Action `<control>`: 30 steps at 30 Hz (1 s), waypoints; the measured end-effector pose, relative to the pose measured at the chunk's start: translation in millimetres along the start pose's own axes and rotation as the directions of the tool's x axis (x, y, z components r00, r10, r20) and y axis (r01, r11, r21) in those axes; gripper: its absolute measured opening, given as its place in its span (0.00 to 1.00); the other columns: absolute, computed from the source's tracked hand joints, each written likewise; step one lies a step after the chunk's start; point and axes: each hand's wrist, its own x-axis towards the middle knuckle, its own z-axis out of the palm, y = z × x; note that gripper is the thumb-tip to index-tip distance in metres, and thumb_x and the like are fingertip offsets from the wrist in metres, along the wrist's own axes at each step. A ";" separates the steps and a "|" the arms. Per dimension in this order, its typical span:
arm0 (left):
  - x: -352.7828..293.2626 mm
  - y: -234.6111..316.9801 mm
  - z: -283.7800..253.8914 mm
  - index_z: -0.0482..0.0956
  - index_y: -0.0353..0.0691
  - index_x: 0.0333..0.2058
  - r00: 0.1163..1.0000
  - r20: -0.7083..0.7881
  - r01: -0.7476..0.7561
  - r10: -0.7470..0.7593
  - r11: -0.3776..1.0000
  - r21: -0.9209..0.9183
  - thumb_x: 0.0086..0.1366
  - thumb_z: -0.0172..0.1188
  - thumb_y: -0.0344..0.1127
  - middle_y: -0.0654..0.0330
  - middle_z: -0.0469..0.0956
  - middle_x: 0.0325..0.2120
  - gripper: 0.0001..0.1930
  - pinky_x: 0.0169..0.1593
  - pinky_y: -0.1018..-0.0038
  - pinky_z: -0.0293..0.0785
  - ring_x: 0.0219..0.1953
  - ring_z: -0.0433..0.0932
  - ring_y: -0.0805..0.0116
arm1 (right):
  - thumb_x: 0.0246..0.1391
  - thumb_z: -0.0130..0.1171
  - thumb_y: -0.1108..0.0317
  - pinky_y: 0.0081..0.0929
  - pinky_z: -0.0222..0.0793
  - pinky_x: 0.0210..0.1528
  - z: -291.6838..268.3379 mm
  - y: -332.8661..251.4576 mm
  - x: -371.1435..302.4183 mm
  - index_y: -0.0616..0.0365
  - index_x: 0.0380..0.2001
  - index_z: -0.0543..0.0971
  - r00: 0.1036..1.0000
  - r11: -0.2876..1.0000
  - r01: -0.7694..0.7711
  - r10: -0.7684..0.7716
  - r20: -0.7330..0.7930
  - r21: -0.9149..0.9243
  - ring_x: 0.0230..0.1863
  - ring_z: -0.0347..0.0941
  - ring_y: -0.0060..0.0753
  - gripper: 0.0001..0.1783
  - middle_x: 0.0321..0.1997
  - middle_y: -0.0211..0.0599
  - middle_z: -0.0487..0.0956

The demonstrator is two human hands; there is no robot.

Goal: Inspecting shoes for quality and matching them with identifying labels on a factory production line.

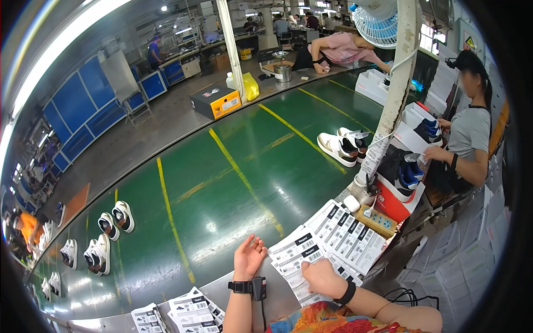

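My left hand (pixel 250 258) is held up over the near edge of the green conveyor belt (pixel 205 200). Its palm faces up, the fingers are loosely bent and apart, and nothing is in it. Just right of it, a spread of white printed label sheets (pixel 294 250) lies on the metal ledge. My right hand (pixel 325 279) rests on these sheets with curled fingers; whatever its fingertips may pinch is hidden. Each wrist wears a black band, and a cable runs from the left one. More label sheets (pixel 194 312) lie left of my left forearm.
Pairs of sneakers (pixel 123 216) stand on the belt at left, another pair (pixel 338 149) at far right. A post (pixel 383 122) rises beside a power strip (pixel 377 221) and a red shoe box (pixel 391 202). One co-worker (pixel 469 122) handles boxed shoes; another (pixel 344 50) leans over the belt's far side.
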 end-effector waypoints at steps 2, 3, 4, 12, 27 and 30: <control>-0.2 -0.2 1.0 0.69 0.36 0.44 1.000 0.003 0.001 -0.001 1.000 -0.002 0.63 0.53 0.34 0.55 0.71 0.37 0.12 0.44 0.67 0.68 0.40 0.70 0.64 | 0.22 0.76 0.58 0.33 0.70 0.26 -0.1 0.2 -0.1 0.63 0.27 0.69 1.000 1.000 0.007 -0.007 -0.004 0.010 0.21 0.77 0.43 0.32 0.15 0.39 0.75; -0.2 -0.3 1.4 0.69 0.36 0.44 1.000 0.000 0.003 -0.003 1.000 0.000 0.64 0.53 0.34 0.55 0.71 0.37 0.12 0.44 0.67 0.68 0.40 0.70 0.64 | 0.21 0.76 0.58 0.33 0.70 0.26 -0.1 0.2 -0.1 0.63 0.27 0.69 1.000 1.000 0.001 -0.001 -0.004 0.025 0.21 0.77 0.43 0.32 0.15 0.39 0.75; -0.1 -0.3 1.6 0.69 0.36 0.44 1.000 0.006 0.000 0.000 1.000 -0.005 0.64 0.52 0.33 0.55 0.71 0.37 0.11 0.44 0.67 0.68 0.40 0.70 0.64 | 0.21 0.76 0.58 0.33 0.70 0.26 0.0 0.1 0.0 0.63 0.27 0.69 1.000 1.000 0.014 -0.014 -0.007 0.020 0.21 0.77 0.43 0.32 0.15 0.39 0.75; 1.6 0.2 0.3 0.70 0.36 0.42 1.000 -0.002 0.009 -0.009 1.000 0.007 0.64 0.52 0.33 0.55 0.71 0.37 0.10 0.43 0.67 0.68 0.40 0.71 0.63 | 0.22 0.76 0.59 0.34 0.71 0.26 4.0 1.3 -0.6 0.62 0.26 0.70 0.999 1.000 0.008 -0.008 -0.043 0.011 0.20 0.77 0.44 0.30 0.15 0.39 0.75; 6.5 -0.2 -10.8 0.71 0.37 0.43 0.999 0.020 0.027 -0.026 1.000 -0.012 0.64 0.54 0.35 0.54 0.74 0.38 0.11 0.45 0.65 0.69 0.42 0.72 0.61 | 0.42 0.65 0.51 0.42 0.72 0.31 -39.8 24.7 10.9 0.62 0.34 0.73 0.997 0.963 0.007 0.013 -0.073 0.269 0.28 0.78 0.50 0.26 0.21 0.47 0.78; 6.8 -0.4 -11.6 0.71 0.37 0.44 0.999 0.026 0.029 -0.028 0.999 -0.015 0.65 0.53 0.35 0.54 0.74 0.38 0.11 0.45 0.65 0.69 0.42 0.72 0.61 | 0.41 0.64 0.47 0.43 0.71 0.30 -31.9 26.5 19.2 0.61 0.32 0.73 0.999 0.962 -0.010 0.019 -0.029 0.271 0.27 0.77 0.53 0.26 0.21 0.47 0.78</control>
